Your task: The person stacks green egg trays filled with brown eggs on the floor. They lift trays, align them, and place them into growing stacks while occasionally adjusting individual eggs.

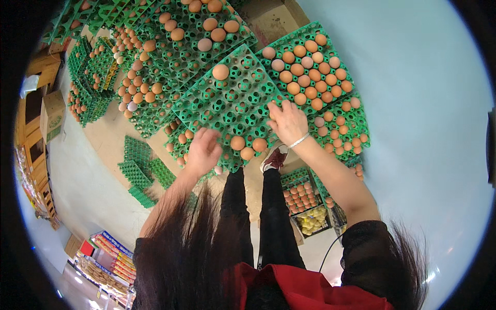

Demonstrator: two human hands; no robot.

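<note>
In front of me a green plastic egg tray (232, 104) lies tilted on top of other trays, most of its cups unfilled. One brown egg (220, 72) sits near its far corner, and three brown eggs (247, 153) are grouped at the near corner. My left hand (204, 149), blurred, is curled over the tray's left edge; whether it holds anything is hidden. My right hand (287, 120) is at the right edge with bent fingers pointing down into the cups. Something pale may be under its fingertips, but I cannot tell.
A fuller egg tray (310, 73) adjoins on the right, above another tray of eggs (341, 128). Stacked trays (186, 46) with scattered eggs rise at the back left. Loose trays (135, 166) lie on the floor. A crate of yellowish produce (312, 221) stands beside my legs. A pale wall (418, 116) bounds the right.
</note>
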